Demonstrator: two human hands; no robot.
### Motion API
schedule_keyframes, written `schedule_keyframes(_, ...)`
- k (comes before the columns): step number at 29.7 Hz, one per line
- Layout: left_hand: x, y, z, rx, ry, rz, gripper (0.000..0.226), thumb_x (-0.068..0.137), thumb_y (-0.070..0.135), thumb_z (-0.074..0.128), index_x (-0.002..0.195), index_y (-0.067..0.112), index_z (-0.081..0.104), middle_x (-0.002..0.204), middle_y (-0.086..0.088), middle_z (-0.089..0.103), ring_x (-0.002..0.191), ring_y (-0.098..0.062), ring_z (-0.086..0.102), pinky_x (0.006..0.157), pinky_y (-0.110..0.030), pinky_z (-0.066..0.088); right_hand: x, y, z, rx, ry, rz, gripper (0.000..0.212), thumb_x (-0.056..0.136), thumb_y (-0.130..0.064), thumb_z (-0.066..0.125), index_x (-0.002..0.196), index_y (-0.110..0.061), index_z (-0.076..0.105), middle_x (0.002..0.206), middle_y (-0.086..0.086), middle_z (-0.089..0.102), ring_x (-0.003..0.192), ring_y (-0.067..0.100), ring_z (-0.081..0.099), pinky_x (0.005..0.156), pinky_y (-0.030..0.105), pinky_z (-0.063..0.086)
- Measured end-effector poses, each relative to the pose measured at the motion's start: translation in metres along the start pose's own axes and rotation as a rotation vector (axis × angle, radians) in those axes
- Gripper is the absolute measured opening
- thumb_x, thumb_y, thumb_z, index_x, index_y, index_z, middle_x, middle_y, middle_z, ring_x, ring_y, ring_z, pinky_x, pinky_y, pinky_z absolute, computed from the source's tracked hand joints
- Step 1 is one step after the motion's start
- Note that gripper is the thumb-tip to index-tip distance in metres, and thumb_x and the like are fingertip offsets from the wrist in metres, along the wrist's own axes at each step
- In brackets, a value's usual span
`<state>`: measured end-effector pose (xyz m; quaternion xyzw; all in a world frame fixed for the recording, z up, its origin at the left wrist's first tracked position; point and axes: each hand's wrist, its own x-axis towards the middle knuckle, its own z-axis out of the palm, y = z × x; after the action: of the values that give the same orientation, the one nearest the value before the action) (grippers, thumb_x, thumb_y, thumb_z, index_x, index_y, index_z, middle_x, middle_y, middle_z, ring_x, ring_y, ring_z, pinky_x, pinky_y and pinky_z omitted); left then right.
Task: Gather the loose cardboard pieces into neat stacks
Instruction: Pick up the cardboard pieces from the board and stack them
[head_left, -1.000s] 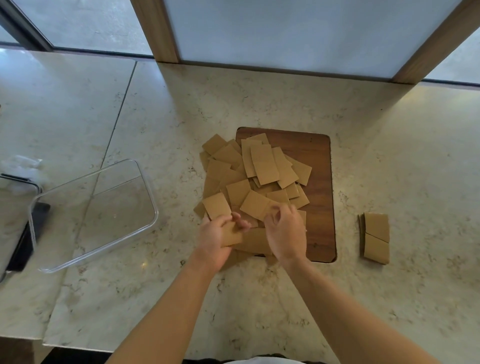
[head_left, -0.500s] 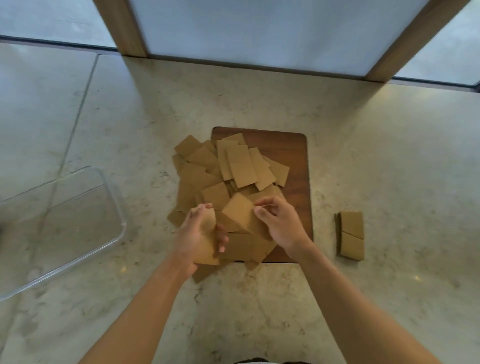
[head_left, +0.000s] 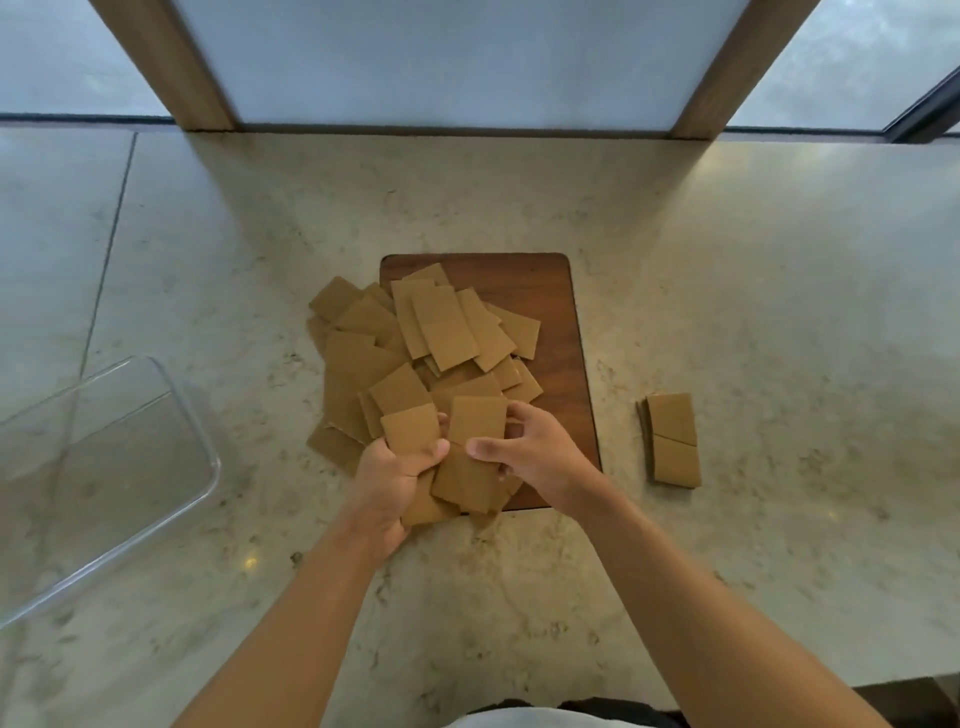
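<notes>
Loose pile of flat tan rectangular cardboard pieces (head_left: 415, 338) is lying half on the dark brown rounded-corner wooden cutting board (head_left: 550, 312), half spilling off its left edge onto the pale beige marbled stone countertop (head_left: 753, 260); pieces are overlapping at mixed angles. Left hand (head_left: 387, 480) is gripping a small bunch of the tan pieces at the pile's near edge, thumb curling over the top card (head_left: 410, 428), fingers wrapped under; how many cards it's holding, can't tell. Right hand (head_left: 535, 454) is pinching a single tan cardboard piece (head_left: 477, 421) just beside the left hand's bunch, fingers curling over its right edge, thumb pointing left under its lower edge. Both hands are working over the board's near-left corner. Small stack of tan cardboard pieces (head_left: 672, 439) is sitting on the counter right of the board, well apart from the pile, edges roughly squared, top layer looking like two pieces end to end. Clear plastic rectangular container (head_left: 171, 395) is sitting on the counter at far left, partly out of frame. Frosted window panes with wooden frame posts (head_left: 171, 67) are running along the counter's back edge.
</notes>
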<state>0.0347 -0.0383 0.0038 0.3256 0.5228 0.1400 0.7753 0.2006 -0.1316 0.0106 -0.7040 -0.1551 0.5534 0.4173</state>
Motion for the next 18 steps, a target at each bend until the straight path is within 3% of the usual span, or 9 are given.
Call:
schedule_keyframes(3, -0.004, -0.001, 0.002, -0.156, -0.018, -0.135, 0.024, 0.104, 0.015, 0.059, 0.121, 0.010, 0.075, 0.113, -0.019, 0.080, 0.090, -0.033, 0.079, 0.063, -0.040, 0.064, 0.001, 0.005, -0.002, 0.116, 0.030, -0.027, 0.025, 0.089, -0.025, 0.083, 0.112, -0.020, 0.075, 0.102, -0.003, 0.083, 0.095, 0.021, 0.077, 0.073, 0.031, 0.059)
schedule_keyframes(6, -0.007, 0.000, 0.001, -0.335, -0.120, -0.333, 0.072, 0.102, 0.067, 0.043, 0.135, 0.009, 0.070, 0.126, -0.020, 0.071, 0.088, -0.035, 0.072, 0.056, -0.035, 0.056, 0.002, 0.004, -0.001, 0.176, 0.045, -0.056, 0.019, 0.094, -0.025, 0.077, 0.113, -0.019, 0.077, 0.106, -0.001, 0.083, 0.103, 0.022, 0.076, 0.089, 0.046, 0.058)
schedule_keyframes(8, -0.004, 0.000, -0.003, -0.362, -0.129, -0.340, 0.091, 0.093, 0.084, 0.031, 0.131, 0.014, 0.074, 0.131, -0.020, 0.073, 0.094, -0.039, 0.076, 0.060, -0.038, 0.061, 0.003, 0.002, 0.004, 0.172, 0.009, -0.045, 0.021, 0.097, -0.026, 0.073, 0.116, -0.019, 0.076, 0.110, -0.001, 0.082, 0.109, 0.026, 0.075, 0.093, 0.049, 0.059)
schedule_keyframes(10, -0.003, 0.001, -0.008, -0.331, -0.132, -0.313, 0.097, 0.087, 0.091, 0.024, 0.125, 0.020, 0.079, 0.129, -0.020, 0.075, 0.105, -0.039, 0.078, 0.071, -0.045, 0.065, 0.005, -0.001, 0.009, 0.161, -0.027, -0.041, 0.019, 0.100, -0.027, 0.069, 0.116, -0.021, 0.076, 0.113, 0.000, 0.081, 0.110, 0.025, 0.074, 0.092, 0.046, 0.062)
schedule_keyframes(12, -0.004, 0.003, -0.010, -0.298, -0.155, -0.302, 0.097, 0.084, 0.092, 0.026, 0.130, 0.022, 0.074, 0.129, -0.019, 0.075, 0.112, -0.038, 0.075, 0.078, -0.051, 0.065, 0.005, -0.005, 0.014, 0.135, -0.013, -0.041, 0.015, 0.101, -0.029, 0.066, 0.112, -0.027, 0.076, 0.111, -0.004, 0.081, 0.107, 0.018, 0.074, 0.089, 0.039, 0.063)
schedule_keyframes(14, -0.006, 0.007, -0.009, -0.254, -0.176, -0.246, 0.082, 0.093, 0.082, 0.037, 0.133, 0.019, 0.071, 0.129, -0.021, 0.075, 0.115, -0.038, 0.074, 0.082, -0.051, 0.064, 0.001, -0.008, 0.025, 0.100, 0.021, -0.067, 0.013, 0.100, -0.029, 0.068, 0.110, -0.036, 0.073, 0.097, -0.009, 0.081, 0.091, 0.009, 0.075, 0.073, 0.023, 0.062)
schedule_keyframes(16, -0.006, 0.006, -0.006, -0.209, -0.171, -0.194, 0.052, 0.103, 0.051, 0.056, 0.132, 0.010, 0.070, 0.120, -0.023, 0.077, 0.108, -0.038, 0.077, 0.078, -0.047, 0.065, 0.000, -0.004, 0.042, -0.046, 0.092, -0.131, 0.020, 0.097, -0.028, 0.073, 0.116, -0.031, 0.073, 0.090, 0.003, 0.077, 0.084, 0.018, 0.071, 0.070, 0.020, 0.058)
schedule_keyframes(18, -0.004, 0.004, -0.011, -0.201, -0.086, -0.215, 0.036, 0.105, 0.024, 0.060, 0.136, 0.007, 0.064, 0.113, -0.024, 0.079, 0.103, -0.039, 0.078, 0.075, -0.047, 0.065, 0.003, 0.002, 0.053, -0.235, 0.118, -0.199, 0.038, 0.094, -0.030, 0.075, 0.131, -0.031, 0.068, 0.083, 0.001, 0.065, 0.073, 0.016, 0.059, 0.069, 0.022, 0.052)
